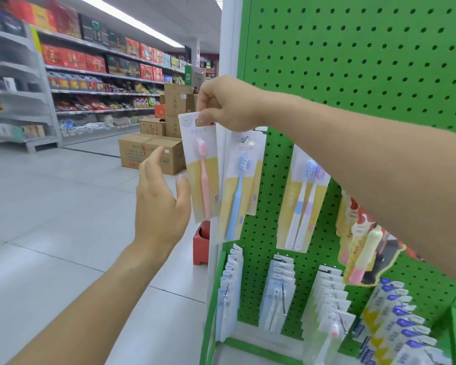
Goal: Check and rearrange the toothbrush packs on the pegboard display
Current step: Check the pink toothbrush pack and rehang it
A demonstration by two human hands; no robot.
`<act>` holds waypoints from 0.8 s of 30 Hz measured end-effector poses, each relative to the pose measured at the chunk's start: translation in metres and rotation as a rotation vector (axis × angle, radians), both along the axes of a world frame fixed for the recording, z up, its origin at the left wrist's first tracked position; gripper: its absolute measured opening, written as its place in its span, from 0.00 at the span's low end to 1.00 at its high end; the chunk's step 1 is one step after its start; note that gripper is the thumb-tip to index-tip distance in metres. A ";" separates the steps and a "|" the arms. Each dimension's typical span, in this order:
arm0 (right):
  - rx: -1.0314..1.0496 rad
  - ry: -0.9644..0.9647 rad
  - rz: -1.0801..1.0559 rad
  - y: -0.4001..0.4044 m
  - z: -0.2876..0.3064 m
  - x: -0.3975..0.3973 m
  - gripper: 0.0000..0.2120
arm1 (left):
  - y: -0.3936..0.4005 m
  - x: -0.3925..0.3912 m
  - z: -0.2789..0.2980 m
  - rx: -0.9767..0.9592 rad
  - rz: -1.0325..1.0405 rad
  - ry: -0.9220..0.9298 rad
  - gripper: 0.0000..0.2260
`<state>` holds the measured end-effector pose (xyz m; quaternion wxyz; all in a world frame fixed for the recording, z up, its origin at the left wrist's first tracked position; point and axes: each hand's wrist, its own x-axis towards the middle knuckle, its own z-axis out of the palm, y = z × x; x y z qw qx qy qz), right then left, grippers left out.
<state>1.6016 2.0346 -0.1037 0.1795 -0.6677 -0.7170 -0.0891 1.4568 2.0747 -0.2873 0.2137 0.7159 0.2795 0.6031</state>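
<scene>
Green pegboard display (353,61) fills the right of the view, packs hung in rows across its lower half. Stacked cardboard cartons (153,154) on the aisle floor behind. Blue toothbrush pack (238,185) hangs on a metal hook at the board's left edge. Pink toothbrush pack (202,167) is off the board, just left of the blue one, overlapping it. Right hand (227,104) pinches the pink pack's top edge. Left hand (159,201): fingers spread, relaxed, thumb touching the pack's left edge.

Green pegboard (353,61) – pink toothbrush (204,180), blue toothbrush (237,196).
</scene>
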 end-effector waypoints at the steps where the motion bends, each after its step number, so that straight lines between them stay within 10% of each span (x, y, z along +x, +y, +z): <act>1: 0.028 0.018 0.029 -0.001 -0.004 -0.008 0.02 | 0.002 -0.007 -0.004 -0.021 -0.007 0.016 0.22; 12: 0.063 0.328 0.259 -0.053 -0.146 -0.058 0.02 | -0.059 -0.066 -0.053 -0.365 -0.290 -0.071 0.07; 20: -0.057 1.029 -0.163 -0.141 -0.290 -0.017 0.08 | -0.086 -0.039 -0.123 -0.797 -0.685 0.371 0.10; 24: -0.169 1.086 -0.233 -0.167 -0.336 0.006 0.09 | -0.105 -0.017 -0.156 -0.917 -0.744 0.496 0.08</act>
